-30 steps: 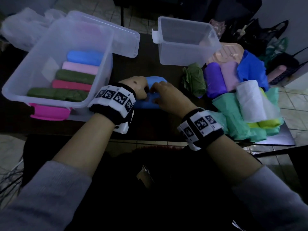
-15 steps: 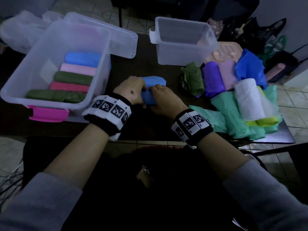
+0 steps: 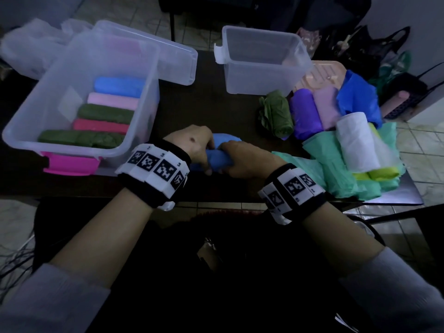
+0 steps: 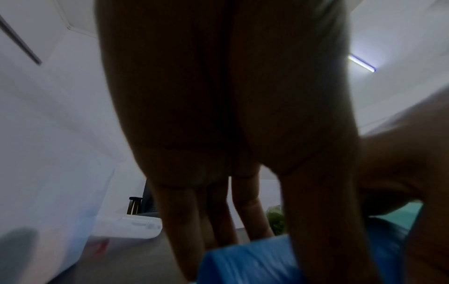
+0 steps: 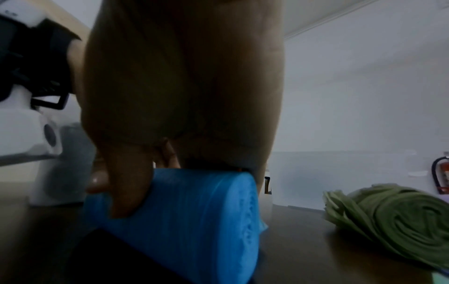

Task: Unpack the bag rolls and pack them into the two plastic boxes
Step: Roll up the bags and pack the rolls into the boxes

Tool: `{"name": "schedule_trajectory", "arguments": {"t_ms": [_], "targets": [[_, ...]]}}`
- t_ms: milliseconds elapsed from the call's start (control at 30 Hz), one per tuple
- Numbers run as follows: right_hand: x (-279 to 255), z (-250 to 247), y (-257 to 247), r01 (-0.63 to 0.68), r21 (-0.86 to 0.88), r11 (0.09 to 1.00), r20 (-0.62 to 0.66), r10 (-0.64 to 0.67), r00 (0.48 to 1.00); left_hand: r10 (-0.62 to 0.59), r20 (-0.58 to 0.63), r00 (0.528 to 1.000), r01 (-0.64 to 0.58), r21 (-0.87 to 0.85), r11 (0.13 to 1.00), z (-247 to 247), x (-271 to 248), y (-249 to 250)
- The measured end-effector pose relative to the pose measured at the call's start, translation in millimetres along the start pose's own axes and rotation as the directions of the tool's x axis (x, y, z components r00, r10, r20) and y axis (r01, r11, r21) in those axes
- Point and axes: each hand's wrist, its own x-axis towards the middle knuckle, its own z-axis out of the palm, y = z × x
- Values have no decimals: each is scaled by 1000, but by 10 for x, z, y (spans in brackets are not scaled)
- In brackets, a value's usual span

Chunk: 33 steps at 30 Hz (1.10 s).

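A blue bag roll lies on the dark table near its front edge. My left hand grips its left end and my right hand grips its right end, thumb and fingers curled round it in the right wrist view. The large clear box at the left holds several rolls: blue, pink, dark green and red. The smaller clear box at the back centre looks empty. More rolls lie at the right: dark green, purple, lilac, white, teal and yellow.
The large box's clear lid lies behind it, with its pink latch facing me. A pinkish lid lies behind the pile of rolls. A loose clear plastic bag sits at the far left. Bags and clutter stand on the floor at the back right.
Both hands have drawn the blue roll nearer to the table's front edge and closed more tightly round it. The rest stays as it was.
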Motion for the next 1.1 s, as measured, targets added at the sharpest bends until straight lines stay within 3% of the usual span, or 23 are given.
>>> {"name": "schedule_trajectory", "arguments": {"t_ms": [167, 533, 667, 867, 1100], "targets": [[58, -105, 42, -34, 10, 999, 120, 33, 992, 18, 19, 1000, -17, -50, 999, -28, 5, -26], [279, -158, 113, -132, 20, 991, 138, 128, 982, 34, 33, 999, -31, -74, 997, -70, 35, -28], [272, -125, 106, -74, -17, 997, 129, 75, 989, 34, 53, 998, -30, -78, 996, -82, 56, -39], [181, -43, 130, 51, 66, 997, 25, -52, 998, 16, 20, 1000, -14, -136, 991, -89, 66, -54], [10, 155, 145, 94, -1, 996, -124, -93, 988, 34, 24, 999, -30, -130, 991, -61, 49, -56]]}}
